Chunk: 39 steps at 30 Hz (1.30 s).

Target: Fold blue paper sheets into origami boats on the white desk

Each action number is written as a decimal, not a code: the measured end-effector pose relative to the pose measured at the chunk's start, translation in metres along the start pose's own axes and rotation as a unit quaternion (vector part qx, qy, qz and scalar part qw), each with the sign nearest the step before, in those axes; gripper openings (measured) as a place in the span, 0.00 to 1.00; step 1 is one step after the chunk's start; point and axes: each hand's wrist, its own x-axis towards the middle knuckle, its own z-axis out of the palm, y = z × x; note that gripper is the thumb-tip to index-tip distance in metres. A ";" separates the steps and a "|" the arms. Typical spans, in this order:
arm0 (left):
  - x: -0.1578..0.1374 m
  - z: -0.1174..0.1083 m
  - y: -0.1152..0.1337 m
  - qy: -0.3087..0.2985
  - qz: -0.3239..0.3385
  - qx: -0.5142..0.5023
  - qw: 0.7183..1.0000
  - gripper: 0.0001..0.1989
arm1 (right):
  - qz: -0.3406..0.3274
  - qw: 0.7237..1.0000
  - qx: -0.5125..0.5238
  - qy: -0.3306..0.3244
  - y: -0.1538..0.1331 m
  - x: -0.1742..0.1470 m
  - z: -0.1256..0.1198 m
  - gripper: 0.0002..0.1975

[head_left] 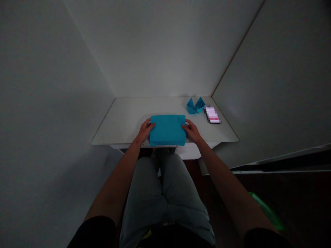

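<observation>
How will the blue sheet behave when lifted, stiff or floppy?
The blue sheet will probably hold fairly flat, showing little sag between left hand and right hand. It looks paper-like, so likely light. It may crease easily, if it matches the folded blue shape nearby.

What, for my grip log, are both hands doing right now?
Left hand: closed on the left edge of the blue paper, thumb on top.
Right hand: closed on the paper's right edge, thumb on top.
</observation>
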 end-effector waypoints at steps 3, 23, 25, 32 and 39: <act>-0.001 -0.001 0.002 0.009 0.014 0.007 1.000 0.28 | -0.012 1.000 -0.028 0.010 0.002 0.002 -0.002 0.28; -0.010 0.007 0.007 -0.002 -0.015 0.069 0.997 0.32 | -0.029 0.996 -0.084 0.017 0.008 0.003 0.001 0.52; -0.010 0.007 0.005 -0.002 -0.007 0.080 0.997 0.30 | -0.027 0.994 -0.100 0.015 0.011 0.005 0.000 0.48; -0.010 0.013 0.000 0.046 0.037 0.072 0.996 0.40 | -0.038 0.985 -0.163 0.038 0.012 0.007 -0.001 0.28; -0.012 0.014 0.002 0.065 0.069 0.184 0.978 0.18 | -0.105 0.965 -0.239 0.017 0.014 0.008 -0.001 0.22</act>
